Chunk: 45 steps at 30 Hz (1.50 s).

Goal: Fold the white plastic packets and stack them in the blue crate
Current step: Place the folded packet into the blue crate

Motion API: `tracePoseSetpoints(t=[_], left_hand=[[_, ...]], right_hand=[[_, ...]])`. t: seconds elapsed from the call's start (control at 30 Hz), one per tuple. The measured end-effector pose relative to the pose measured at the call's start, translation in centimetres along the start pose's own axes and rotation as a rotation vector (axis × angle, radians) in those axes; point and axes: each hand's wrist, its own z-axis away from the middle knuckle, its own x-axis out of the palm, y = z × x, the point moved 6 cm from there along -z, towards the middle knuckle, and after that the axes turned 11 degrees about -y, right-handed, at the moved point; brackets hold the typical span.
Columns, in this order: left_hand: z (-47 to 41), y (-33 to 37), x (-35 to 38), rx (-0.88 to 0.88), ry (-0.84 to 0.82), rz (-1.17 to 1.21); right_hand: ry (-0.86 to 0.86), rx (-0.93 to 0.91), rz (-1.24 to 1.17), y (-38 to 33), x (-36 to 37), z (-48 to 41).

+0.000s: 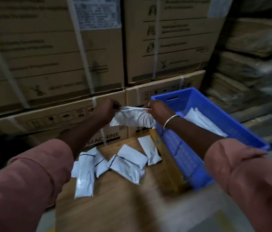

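Head view: both hands, left hand [106,108] and right hand [158,111], pinch one white packet [132,118], long axis 9-to-3; blue crate [242,129] at 3 o'clock, nearer right.

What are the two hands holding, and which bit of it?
One white plastic packet. The left hand pinches its upper left corner, the right hand its upper right corner.

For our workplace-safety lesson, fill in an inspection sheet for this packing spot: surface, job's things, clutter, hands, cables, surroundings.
Surface: brown top, with packets lying on it.
Job's things: held packet in the air; loose packets on the top; blue crate at the right with stacked packets inside.
Clutter: nothing seen.
Hands: left hand and right hand each pinch one end of the held packet.
Cables: nothing seen.
Surroundings: strapped cartons stacked behind; the far right is too blurred to tell.
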Motion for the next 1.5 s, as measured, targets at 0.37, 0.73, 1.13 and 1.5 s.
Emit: tracePoseSetpoints(t=[0.37,0.73,1.13,1.5], left_hand=[[-13.3,20.0,5.3,0.295,-0.012,-0.090],[-23.0,28.3,18.5,0.379,-0.316,-0.247],[-27.6,27.6,28.9,0.331,-0.469,-0.329],[-28.3,27.0,31.2,0.376,-0.488,-0.294]], right_hand=[[0.138,0.266,-0.043,17.7,-10.8,8.4],[0.023,0.499,-0.061,31.1,-5.7,11.9],[-0.089,0.593,-0.098,35.9,1.4,10.7],[-0.129,0.626,-0.068,36.3,3.2,10.5]])
